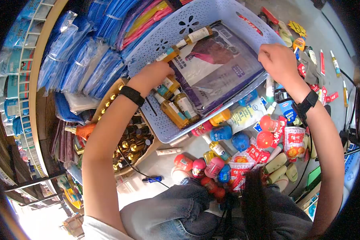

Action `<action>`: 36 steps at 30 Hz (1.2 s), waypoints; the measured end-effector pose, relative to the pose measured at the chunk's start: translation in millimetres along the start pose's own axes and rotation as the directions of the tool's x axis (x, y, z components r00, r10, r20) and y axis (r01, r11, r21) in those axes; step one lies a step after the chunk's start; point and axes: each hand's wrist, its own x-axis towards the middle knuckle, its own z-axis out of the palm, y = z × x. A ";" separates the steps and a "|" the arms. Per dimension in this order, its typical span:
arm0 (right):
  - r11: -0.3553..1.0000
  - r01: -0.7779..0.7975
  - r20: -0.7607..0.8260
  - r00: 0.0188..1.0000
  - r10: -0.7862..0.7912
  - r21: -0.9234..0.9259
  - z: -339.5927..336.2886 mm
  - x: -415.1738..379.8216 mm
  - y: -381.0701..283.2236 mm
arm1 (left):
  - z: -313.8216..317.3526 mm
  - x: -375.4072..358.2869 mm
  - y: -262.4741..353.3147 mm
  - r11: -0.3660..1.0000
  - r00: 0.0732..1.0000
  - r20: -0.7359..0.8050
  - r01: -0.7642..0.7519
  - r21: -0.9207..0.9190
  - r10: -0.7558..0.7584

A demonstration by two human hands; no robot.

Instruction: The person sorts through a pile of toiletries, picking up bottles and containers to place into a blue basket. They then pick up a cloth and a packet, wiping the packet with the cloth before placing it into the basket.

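Two hands: left hand (156, 74) is closed among bottles (176, 106); right hand (278, 60) is clamped on basket (228, 18) rim.
Room: crowded below wrists.
Writing: unreadable.

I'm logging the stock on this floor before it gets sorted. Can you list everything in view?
Pale blue perforated plastic basket: one, centre top.
Flat purple-printed plastic packet: one, inside basket.
Amber bottles with white labels: several, basket's near corner and far side.
Small round red, pink and blue bottles: many, floor below basket.
Cardboard box of gold-capped bottles: one, left of basket.
Blue plastic-wrapped bundles: many, upper left.
Small tubes: several, far right floor.
Left hand: in basket among the amber bottles, black wristband.
Right hand: on basket's right rim, black wristband.
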 end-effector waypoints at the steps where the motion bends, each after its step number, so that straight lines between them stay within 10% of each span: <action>1: 1.000 0.000 -0.007 1.000 0.000 0.003 0.6 -0.1 0.7 | 0.7 0.8 -1.0 1.000 1.000 0.022 0.001 -0.007 0.000; 13: 1.000 0.003 -0.013 1.000 -0.003 -0.008 3.5 0.0 3.1 | -24.1 -31.6 26.2 0.932 0.956 -0.125 -0.287 -0.221 0.264; 18: 0.999 -0.001 -0.023 1.000 0.000 -0.039 4.9 0.0 3.6 | -35.5 -57.0 70.0 0.984 0.974 0.177 -0.116 -0.135 0.139; 30: 0.999 0.010 -0.029 1.000 -0.012 -0.047 6.5 -0.4 5.9 | -14.6 -72.8 70.6 0.943 0.958 0.259 -0.030 -0.333 0.122; 36: 0.998 -0.008 -0.017 1.000 0.007 -0.057 6.1 0.5 4.8 | -3.5 -46.7 74.9 0.985 0.973 0.212 0.116 -0.124 -0.088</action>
